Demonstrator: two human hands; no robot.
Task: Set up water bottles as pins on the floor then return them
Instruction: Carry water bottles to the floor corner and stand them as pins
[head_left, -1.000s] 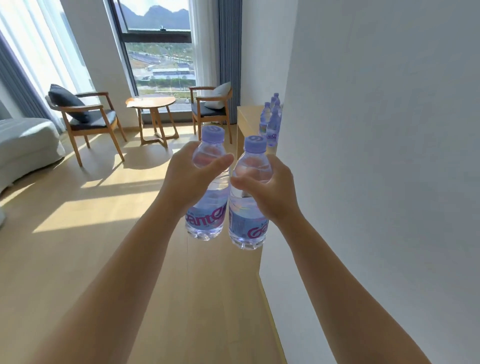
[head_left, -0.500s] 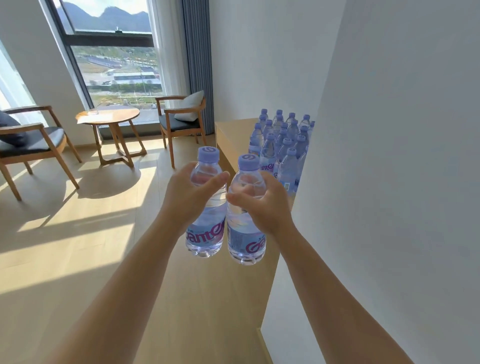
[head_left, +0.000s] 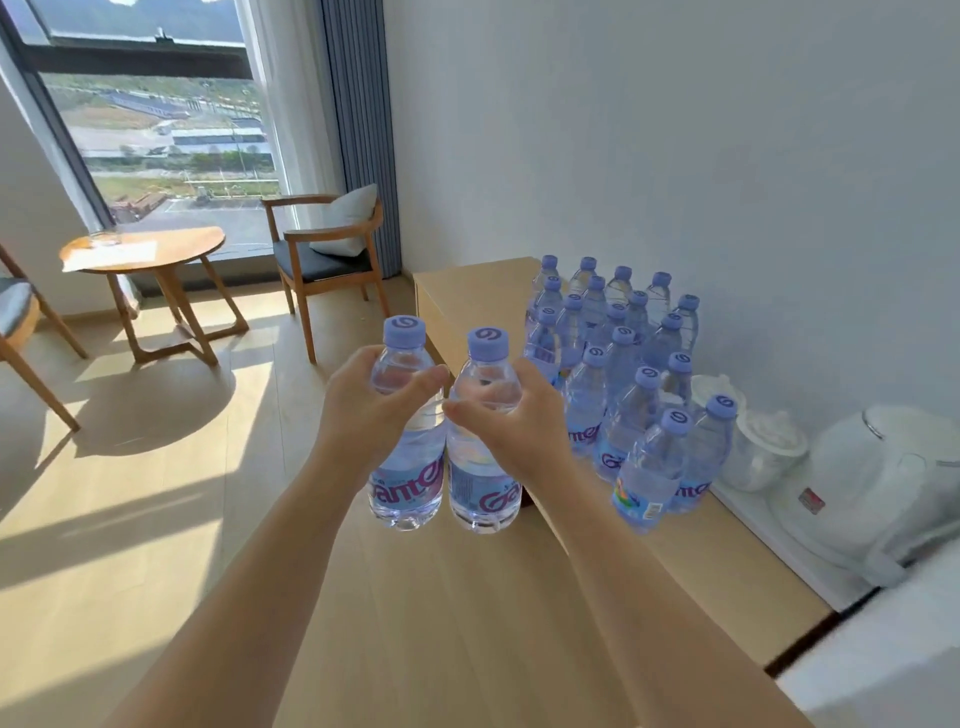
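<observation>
While both arms are extended forward, two water bottles are held upright, side by side and touching, above the floor (head_left: 156, 519). The left bottle (head_left: 406, 447) is gripped by the left hand (head_left: 374, 410), fingers and thumb curled round its upper body; the right bottle (head_left: 484, 457) is gripped likewise by the right hand (head_left: 511, 421). Purple lettering is printed on each label — only partly legible, "ante" on the left. Further capped bottles (head_left: 618, 364) are grouped on the worktop (head_left: 467, 291) just beyond.
</observation>
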